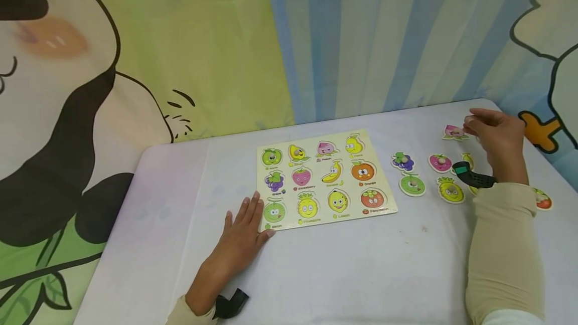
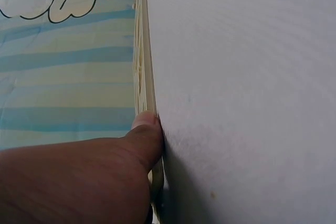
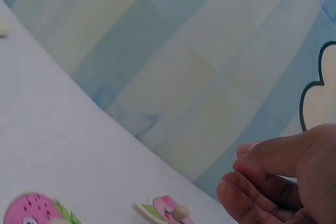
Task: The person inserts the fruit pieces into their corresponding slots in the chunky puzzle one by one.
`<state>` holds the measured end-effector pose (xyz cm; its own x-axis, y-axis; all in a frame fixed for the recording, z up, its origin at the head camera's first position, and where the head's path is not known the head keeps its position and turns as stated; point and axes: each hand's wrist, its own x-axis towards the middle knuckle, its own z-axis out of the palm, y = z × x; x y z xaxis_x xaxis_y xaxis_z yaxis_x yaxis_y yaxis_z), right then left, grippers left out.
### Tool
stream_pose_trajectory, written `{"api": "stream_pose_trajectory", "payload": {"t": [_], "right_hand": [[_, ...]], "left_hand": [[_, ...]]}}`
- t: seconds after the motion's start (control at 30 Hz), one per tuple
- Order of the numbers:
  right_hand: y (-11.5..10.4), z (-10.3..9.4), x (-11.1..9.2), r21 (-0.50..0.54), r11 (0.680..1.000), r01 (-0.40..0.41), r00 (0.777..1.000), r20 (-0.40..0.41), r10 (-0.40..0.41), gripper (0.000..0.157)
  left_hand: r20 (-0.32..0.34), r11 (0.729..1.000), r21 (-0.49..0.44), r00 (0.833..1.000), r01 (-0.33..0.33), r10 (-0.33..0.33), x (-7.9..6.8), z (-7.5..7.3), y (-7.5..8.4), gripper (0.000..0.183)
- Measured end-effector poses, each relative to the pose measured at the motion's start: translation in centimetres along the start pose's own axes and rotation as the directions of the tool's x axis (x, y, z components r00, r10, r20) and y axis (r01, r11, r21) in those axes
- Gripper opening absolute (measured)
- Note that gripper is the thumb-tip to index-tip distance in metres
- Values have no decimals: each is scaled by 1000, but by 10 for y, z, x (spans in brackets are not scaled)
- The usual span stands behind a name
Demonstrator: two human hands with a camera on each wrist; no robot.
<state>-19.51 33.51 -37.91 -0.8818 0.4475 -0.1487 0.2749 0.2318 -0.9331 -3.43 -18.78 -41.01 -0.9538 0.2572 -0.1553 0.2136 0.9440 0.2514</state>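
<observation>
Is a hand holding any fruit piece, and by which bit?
No held piece can be seen: the right hand's fingers curl near the peach piece. The left hand rests at a corner of the puzzle board.

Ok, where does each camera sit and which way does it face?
Head: worn on the head, facing forward and down at the board; left hand and right hand show.
Left wrist: on that wrist, facing along the board's edge; both hands show.
Right wrist: on that wrist, facing the striped backdrop; right hand shows.
Head and right wrist share the peach piece.
</observation>
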Motion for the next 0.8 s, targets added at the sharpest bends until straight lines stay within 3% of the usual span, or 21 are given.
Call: {"api": "stream_pose_trajectory", "payload": {"t": [0.13,0.37,0.57,0.8], "right_hand": [[10,-1,5,-65,998,-23,1000,-10,22,53],[23,7,14,-192,979,-61,996,55,72,55],[31,6,17,-247,967,-57,995,70,76,62],[34,8,24,-297,954,-50,993,91,80,59]], "left_hand": [[6,1000,4,1000,7,-7,-2,0,0,76],[1,1000,13,1000,10,-10,-3,1,-2,77],[-6,1000,2,1000,-1,1,-1,2,-1,76],[6,1000,12,1000,5,-5,1,1,-1,77]]}}
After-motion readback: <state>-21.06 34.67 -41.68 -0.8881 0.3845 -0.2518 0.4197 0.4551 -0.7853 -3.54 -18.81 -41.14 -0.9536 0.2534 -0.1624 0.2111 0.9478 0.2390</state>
